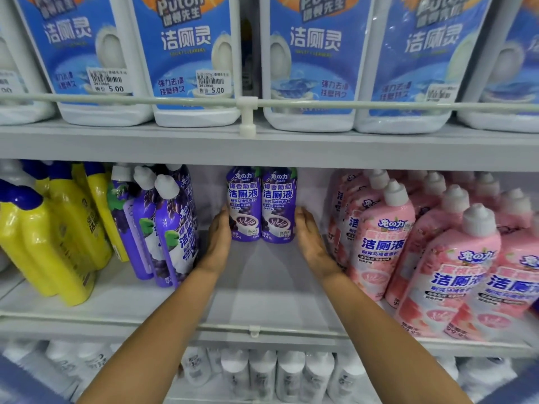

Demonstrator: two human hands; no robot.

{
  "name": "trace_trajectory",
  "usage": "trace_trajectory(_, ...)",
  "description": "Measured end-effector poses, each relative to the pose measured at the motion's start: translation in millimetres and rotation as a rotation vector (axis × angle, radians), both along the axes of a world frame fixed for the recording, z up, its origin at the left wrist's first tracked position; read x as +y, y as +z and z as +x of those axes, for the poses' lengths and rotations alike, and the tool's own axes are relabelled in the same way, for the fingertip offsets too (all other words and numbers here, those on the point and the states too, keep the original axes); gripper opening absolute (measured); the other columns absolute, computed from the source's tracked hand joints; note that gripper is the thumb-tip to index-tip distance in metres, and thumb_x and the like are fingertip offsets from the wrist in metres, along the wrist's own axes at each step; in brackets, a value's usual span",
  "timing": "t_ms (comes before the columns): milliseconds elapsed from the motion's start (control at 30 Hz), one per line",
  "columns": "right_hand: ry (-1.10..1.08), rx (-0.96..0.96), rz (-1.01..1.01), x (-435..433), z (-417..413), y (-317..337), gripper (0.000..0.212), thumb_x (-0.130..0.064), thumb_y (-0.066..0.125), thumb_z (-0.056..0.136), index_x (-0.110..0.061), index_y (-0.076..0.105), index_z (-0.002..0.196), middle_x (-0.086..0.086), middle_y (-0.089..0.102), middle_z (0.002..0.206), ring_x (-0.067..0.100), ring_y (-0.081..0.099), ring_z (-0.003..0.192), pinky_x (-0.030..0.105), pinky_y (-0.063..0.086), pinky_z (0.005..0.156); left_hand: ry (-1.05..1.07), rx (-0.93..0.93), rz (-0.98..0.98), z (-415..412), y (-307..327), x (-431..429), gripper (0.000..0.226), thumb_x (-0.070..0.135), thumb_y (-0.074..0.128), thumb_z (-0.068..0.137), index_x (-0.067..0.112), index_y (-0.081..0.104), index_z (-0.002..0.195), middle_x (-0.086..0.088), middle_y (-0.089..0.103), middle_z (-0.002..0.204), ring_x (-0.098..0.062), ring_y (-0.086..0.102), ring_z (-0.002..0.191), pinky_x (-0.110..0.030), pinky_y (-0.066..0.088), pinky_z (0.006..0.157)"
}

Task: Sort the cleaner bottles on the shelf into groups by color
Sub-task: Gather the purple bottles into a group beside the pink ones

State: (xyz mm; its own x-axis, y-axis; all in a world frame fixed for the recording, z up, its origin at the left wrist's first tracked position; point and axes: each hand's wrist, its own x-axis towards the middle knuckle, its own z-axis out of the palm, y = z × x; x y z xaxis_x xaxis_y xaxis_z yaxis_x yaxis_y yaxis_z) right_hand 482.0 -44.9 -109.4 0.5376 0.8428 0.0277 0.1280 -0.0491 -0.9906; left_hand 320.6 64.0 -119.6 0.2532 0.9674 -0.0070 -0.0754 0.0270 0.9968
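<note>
Pressing flat, open left hand (217,243) and right hand (312,240) against either side of two purple bottles (261,208) at the back of the middle shelf (262,290), seemingly near finishing: yellow bottles (58,243) grouped left, purple group (163,225) beside them, pink bottles (423,252) right, only this pair apart.

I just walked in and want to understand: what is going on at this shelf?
A person reaches into the middle shelf with both hands. The left hand and the right hand lie flat, fingers straight, against the outer sides of two purple bottles standing alone at the back. Yellow bottles stand at the left, more purple bottles beside them, pink bottles at the right. The pair is apart from its purple group.
</note>
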Motion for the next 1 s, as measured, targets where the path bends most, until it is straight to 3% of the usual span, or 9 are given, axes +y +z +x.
trace_trajectory(100,-0.053,-0.015,0.052,-5,3,-10,0.078,-0.081,0.035,0.088,-0.034,0.041,0.150,-0.011,0.047,0.153,0.011,0.046,0.138,0.042,0.032,0.121,0.054,0.072,-0.006,-15,2,-22,0.049,0.064,0.032,0.102,0.031,0.062,0.121,-0.001,0.066,0.132,-0.019,0.057,0.127,-0.037,0.037,0.109)
trace_trajectory(233,-0.072,0.063,0.034,-7,12,-29,0.088,-0.092,0.040,0.075,-0.039,0.047,0.144,-0.010,0.050,0.152,0.015,0.047,0.140,0.051,0.033,0.120,0.076,0.050,-0.008,-34,6,-60,0.053,0.054,0.031,0.109,0.020,0.064,0.131,-0.004,0.064,0.140,-0.020,0.056,0.132,-0.032,0.038,0.105)
trace_trajectory(333,-0.039,0.093,0.031,-18,1,-22,0.092,-0.098,0.041,0.071,-0.043,0.049,0.144,-0.014,0.052,0.151,0.012,0.048,0.140,0.050,0.033,0.120,0.074,0.026,0.056,-55,18,-99,0.030,0.043,0.043,0.109,0.029,0.066,0.120,0.005,0.071,0.126,-0.011,0.062,0.124,-0.031,0.044,0.106)
trace_trajectory(433,0.038,0.112,0.121,-37,-31,10,0.053,-0.067,0.041,0.099,-0.032,0.056,0.137,-0.011,0.063,0.137,0.007,0.058,0.126,0.040,0.043,0.112,0.062,-0.020,0.108,-84,28,-128,0.027,0.037,0.050,0.107,0.029,0.067,0.126,0.008,0.074,0.123,-0.003,0.066,0.119,-0.032,0.046,0.111)
trace_trajectory(500,0.093,0.123,0.171,-39,-48,20,0.046,-0.055,0.041,0.105,-0.030,0.053,0.141,-0.009,0.061,0.139,0.005,0.057,0.128,0.039,0.043,0.114,0.094,-0.041,0.146,-106,41,-139,0.034,0.038,0.052,0.106,0.025,0.065,0.135,0.005,0.074,0.126,-0.007,0.066,0.121,-0.034,0.048,0.110)
trace_trajectory(733,0.282,0.121,0.271,-13,-126,56,0.070,-0.079,0.044,0.080,-0.044,0.052,0.141,-0.017,0.051,0.150,0.004,0.046,0.140,0.044,0.033,0.122,0.412,-0.100,0.355,-178,83,-111,0.022,0.031,0.056,0.105,0.024,0.070,0.120,-0.003,0.073,0.127,-0.018,0.068,0.121,-0.037,0.052,0.106)
trace_trajectory(800,0.321,0.124,0.299,0,-147,60,0.069,-0.077,0.046,0.083,-0.042,0.051,0.141,-0.020,0.052,0.147,0.001,0.047,0.138,0.040,0.034,0.121,0.487,-0.049,0.329,-188,86,-85,0.030,0.031,0.059,0.104,0.022,0.066,0.131,0.005,0.070,0.129,-0.012,0.064,0.124,-0.028,0.049,0.105)
trace_trajectory(933,0.335,0.040,0.335,16,-191,57,0.060,-0.050,0.062,0.097,-0.035,0.041,0.151,-0.038,0.051,0.127,-0.027,0.047,0.114,0.005,0.039,0.099,0.468,0.072,0.275,-185,75,-41,0.047,0.027,0.065,0.101,0.013,0.055,0.144,0.001,0.067,0.125,-0.018,0.062,0.122,-0.020,0.048,0.091)
trace_trajectory(1000,0.287,-0.039,0.358,22,-211,47,0.081,-0.051,0.074,0.087,-0.035,0.031,0.154,-0.026,0.050,0.142,-0.015,0.047,0.129,0.017,0.042,0.109,0.462,0.102,0.270,-178,66,-32,0.049,0.024,0.069,0.098,0.011,0.054,0.143,-0.003,0.068,0.118,-0.023,0.065,0.119,-0.030,0.053,0.093)
